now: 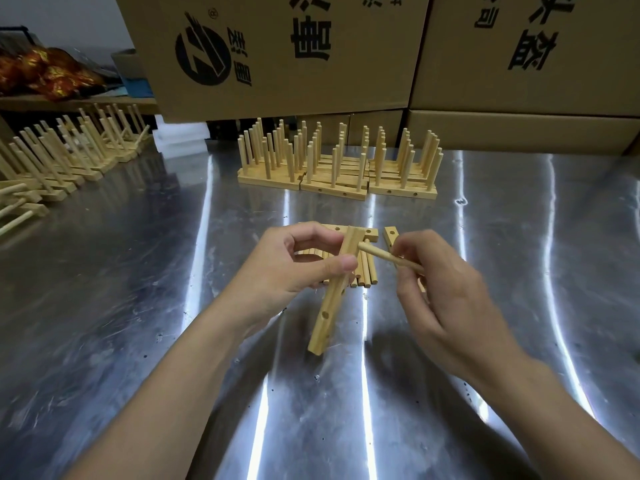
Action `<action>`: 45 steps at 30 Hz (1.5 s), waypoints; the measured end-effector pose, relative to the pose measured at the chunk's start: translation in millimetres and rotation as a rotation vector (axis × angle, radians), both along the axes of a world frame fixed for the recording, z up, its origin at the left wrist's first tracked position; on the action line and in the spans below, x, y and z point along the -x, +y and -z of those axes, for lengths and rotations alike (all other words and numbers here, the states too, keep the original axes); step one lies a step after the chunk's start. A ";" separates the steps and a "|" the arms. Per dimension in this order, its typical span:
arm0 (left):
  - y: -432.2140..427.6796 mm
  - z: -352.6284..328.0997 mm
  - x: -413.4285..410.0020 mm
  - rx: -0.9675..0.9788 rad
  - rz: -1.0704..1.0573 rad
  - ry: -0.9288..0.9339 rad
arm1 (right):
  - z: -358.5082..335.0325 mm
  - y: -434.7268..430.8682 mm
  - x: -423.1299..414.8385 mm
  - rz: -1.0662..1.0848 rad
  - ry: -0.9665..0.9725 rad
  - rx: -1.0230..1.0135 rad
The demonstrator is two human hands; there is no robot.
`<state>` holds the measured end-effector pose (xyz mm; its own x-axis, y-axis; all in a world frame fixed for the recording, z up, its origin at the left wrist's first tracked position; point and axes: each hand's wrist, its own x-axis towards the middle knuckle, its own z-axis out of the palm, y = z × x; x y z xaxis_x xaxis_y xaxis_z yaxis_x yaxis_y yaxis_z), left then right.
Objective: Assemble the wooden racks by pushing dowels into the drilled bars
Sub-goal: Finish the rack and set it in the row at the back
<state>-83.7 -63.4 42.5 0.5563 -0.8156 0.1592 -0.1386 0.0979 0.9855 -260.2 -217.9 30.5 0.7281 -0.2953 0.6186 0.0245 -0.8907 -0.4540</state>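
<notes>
Left hand (pixel 298 261) gripping drilled bar (pixel 330 299), right hand (pixel 446 292) pressing dowel (pixel 384 255) in

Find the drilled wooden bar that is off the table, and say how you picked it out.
It is the bar gripped in the left hand, tilted above the table, with the right hand pushing a dowel into it. The other loose bars lie flat.
</notes>
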 end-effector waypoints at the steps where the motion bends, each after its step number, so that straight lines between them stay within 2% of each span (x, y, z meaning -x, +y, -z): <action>1: -0.3 -0.2 0.7 0.014 0.011 -0.007 | 0.6 -0.1 -0.1 0.007 0.019 0.003; 6: 0.4 -2.8 3.6 0.073 0.086 -0.021 | 3.1 -3.3 -3.3 0.054 -0.004 0.084; 12: 1.1 -6.2 8.7 0.063 0.041 -0.141 | -2.3 1.7 -0.3 0.027 0.005 0.082; 13: 2.2 -8.0 9.4 0.042 0.021 -0.177 | -1.2 2.5 -1.4 -0.011 0.026 -0.033; 14: 3.3 -9.4 10.0 0.015 -0.005 -0.221 | -0.6 1.9 -2.0 -0.074 0.055 -0.273; 16: 3.9 -10.0 10.2 -0.023 -0.046 -0.276 | -7.3 2.5 -3.5 -0.212 0.150 -0.900; 17: 3.1 -9.4 10.4 -0.024 -0.058 -0.276 | -10.1 2.3 -4.3 -0.252 0.185 -1.069; 18: 1.4 -8.3 11.0 -0.016 -0.069 -0.276 | -10.5 1.9 -5.0 -0.259 0.208 -1.088; 21: -5.2 -2.5 15.9 0.002 -0.038 -0.302 | -10.2 4.2 -5.7 -0.244 0.149 -0.958; 23: -8.9 4.1 20.9 0.002 0.032 -0.260 | -6.4 5.3 -4.2 -0.171 0.059 -0.661; 25: -11.6 9.7 24.9 -0.015 0.050 -0.267 | -1.5 3.2 -3.4 -0.005 0.010 -0.309; 26: -12.8 12.1 26.0 -0.021 0.039 -0.297 | -1.7 3.7 -2.5 0.060 0.001 -0.211; 29: -14.1 15.2 29.1 -0.027 -0.005 -0.403 | -1.3 6.8 -0.7 0.149 0.004 -0.122; 30: -14.1 15.6 29.9 -0.028 -0.013 -0.416 | -1.0 8.9 -0.5 0.150 0.017 -0.149; 31: -13.8 15.6 30.2 -0.031 -0.019 -0.422 | -1.2 9.5 -0.4 0.099 0.031 -0.296; 32: -13.2 14.9 30.3 -0.033 -0.022 -0.425 | -3.2 8.2 0.0 0.013 0.066 -0.617; 34: -11.6 12.9 29.9 -0.046 -0.018 -0.437 | -14.8 5.9 -1.8 -0.237 0.185 -1.450; 35: -11.1 12.1 29.1 -0.061 -0.021 -0.453 | -18.9 3.0 -1.3 -0.302 0.238 -1.654; 36: -11.1 12.0 28.3 -0.083 -0.030 -0.471 | -19.4 1.0 -1.4 -0.329 0.280 -1.680; 37: -11.8 12.8 27.2 -0.103 -0.038 -0.487 | -19.2 -0.5 -2.7 -0.316 0.296 -1.619; 38: -13.4 14.6 26.6 -0.114 -0.043 -0.492 | -17.5 -1.3 -3.2 -0.258 0.278 -1.463; 39: -14.7 16.7 26.0 -0.118 -0.046 -0.483 | -13.3 0.1 -3.5 -0.178 0.240 -1.229; 42: -19.1 22.1 24.8 -0.124 -0.041 -0.413 | 2.1 8.2 -4.2 0.104 0.113 -0.337; 43: -19.8 23.1 25.6 -0.123 -0.040 -0.390 | 4.7 10.5 -3.9 0.159 0.088 -0.196; 45: -20.1 23.6 28.4 -0.112 -0.040 -0.381 | 6.6 13.5 -4.4 0.188 0.044 -0.146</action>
<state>-112.1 -83.4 18.8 0.5061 -0.8187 0.2713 -0.4976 -0.0203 0.8672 -255.9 -204.4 23.9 0.6770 -0.5122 0.5285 -0.1584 -0.8027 -0.5749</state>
